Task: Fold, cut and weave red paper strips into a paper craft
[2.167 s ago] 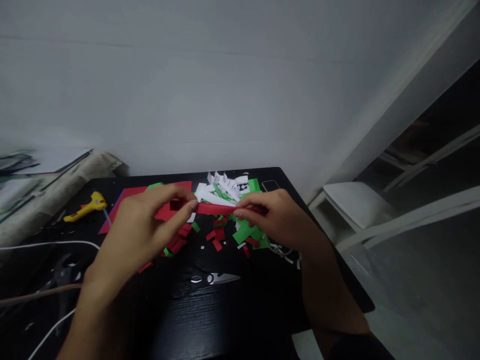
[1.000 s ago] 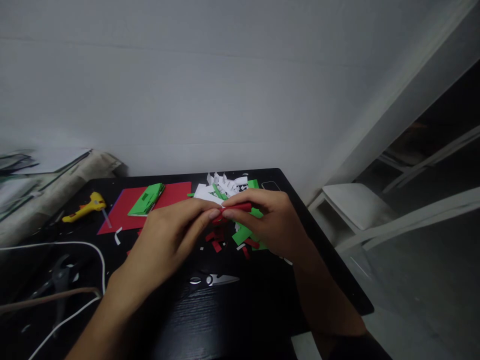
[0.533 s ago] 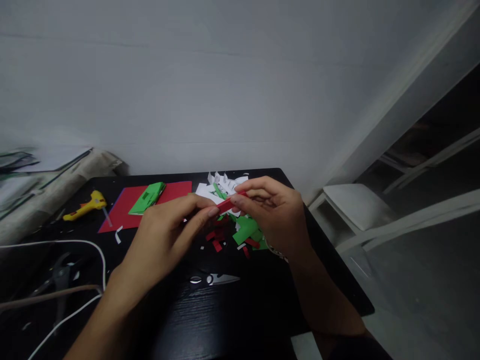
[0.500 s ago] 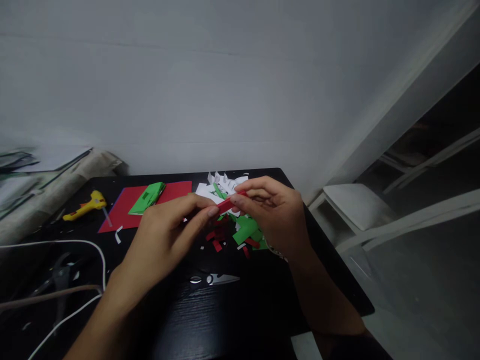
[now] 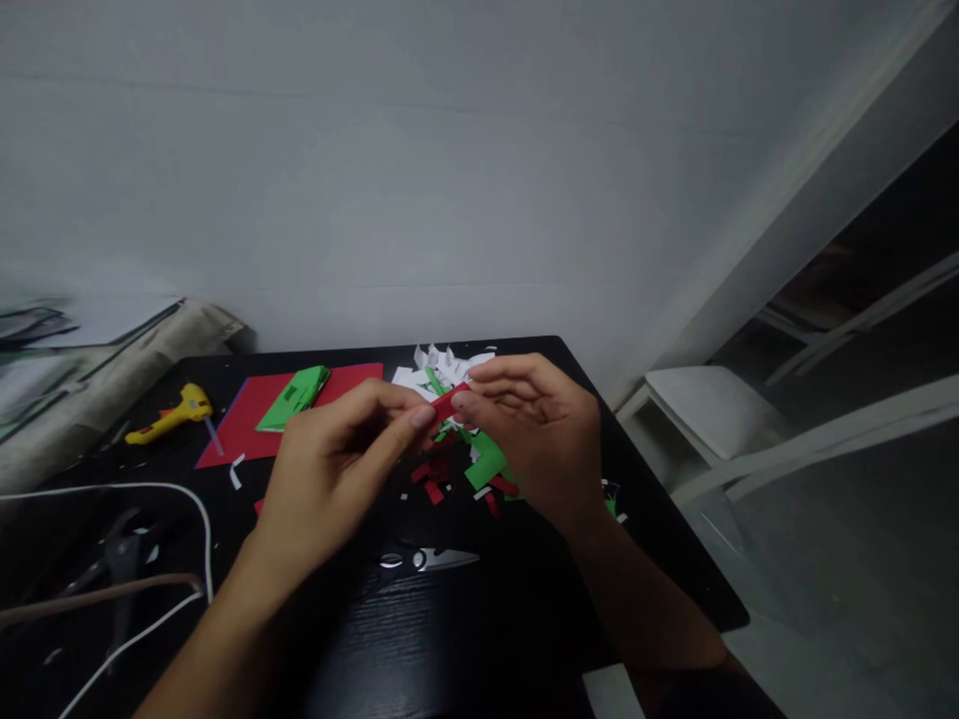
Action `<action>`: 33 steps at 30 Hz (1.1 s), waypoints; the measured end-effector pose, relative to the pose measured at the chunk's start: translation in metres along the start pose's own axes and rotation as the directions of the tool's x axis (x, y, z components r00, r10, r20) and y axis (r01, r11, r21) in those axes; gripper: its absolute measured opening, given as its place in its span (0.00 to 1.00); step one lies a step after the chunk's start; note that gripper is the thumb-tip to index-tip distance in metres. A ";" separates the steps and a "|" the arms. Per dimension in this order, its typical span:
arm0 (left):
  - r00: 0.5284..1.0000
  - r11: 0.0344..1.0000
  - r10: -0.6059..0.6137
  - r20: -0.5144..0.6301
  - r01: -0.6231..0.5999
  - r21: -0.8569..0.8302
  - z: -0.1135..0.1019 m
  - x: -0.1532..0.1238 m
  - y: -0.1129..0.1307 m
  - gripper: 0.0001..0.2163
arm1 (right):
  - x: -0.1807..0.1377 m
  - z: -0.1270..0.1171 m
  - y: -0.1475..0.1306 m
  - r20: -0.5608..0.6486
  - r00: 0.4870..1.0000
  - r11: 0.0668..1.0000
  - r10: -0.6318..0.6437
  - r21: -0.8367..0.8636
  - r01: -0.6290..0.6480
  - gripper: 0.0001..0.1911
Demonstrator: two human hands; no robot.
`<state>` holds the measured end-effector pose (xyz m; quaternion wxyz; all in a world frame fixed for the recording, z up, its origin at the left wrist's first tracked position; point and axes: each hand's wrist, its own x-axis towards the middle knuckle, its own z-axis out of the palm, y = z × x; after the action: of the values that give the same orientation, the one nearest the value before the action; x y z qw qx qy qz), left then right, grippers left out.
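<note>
A narrow strip of folded red paper (image 5: 450, 401) is held above the table between both hands. My left hand (image 5: 345, 449) pinches its left end between thumb and index finger. My right hand (image 5: 543, 429) grips the other end with the thumb in front and the fingers behind, partly hiding the strip. Underneath lie green paper scraps (image 5: 488, 461), red paper scraps (image 5: 433, 477) and crumpled white paper (image 5: 442, 365). Closer to me, a pair of scissors (image 5: 446, 559) rests on the table, its handles hard to make out against the black surface.
To the left, a folded green paper piece (image 5: 296, 397) sits on a red sheet (image 5: 352, 381). A yellow glue gun (image 5: 176, 414) lies beside it. White cable (image 5: 199, 509) loops over the left of the black table (image 5: 450, 639). A white stool (image 5: 696, 409) stands right.
My right hand has shifted slightly left along the red strip, so less of its right end shows. My left hand still pinches it and has moved only slightly.
</note>
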<state>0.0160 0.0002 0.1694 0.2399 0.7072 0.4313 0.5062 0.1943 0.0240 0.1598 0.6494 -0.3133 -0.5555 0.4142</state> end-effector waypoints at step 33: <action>0.997 0.982 -0.014 0.070 0.027 -0.185 -0.007 0.004 0.002 0.05 | -0.001 -0.009 -0.010 0.333 0.937 0.985 0.107 0.092 -0.145 0.09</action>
<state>0.0107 0.0018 0.1752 0.3249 0.6942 0.3809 0.5172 0.2047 0.0188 0.1664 0.5372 -0.2373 -0.6095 0.5325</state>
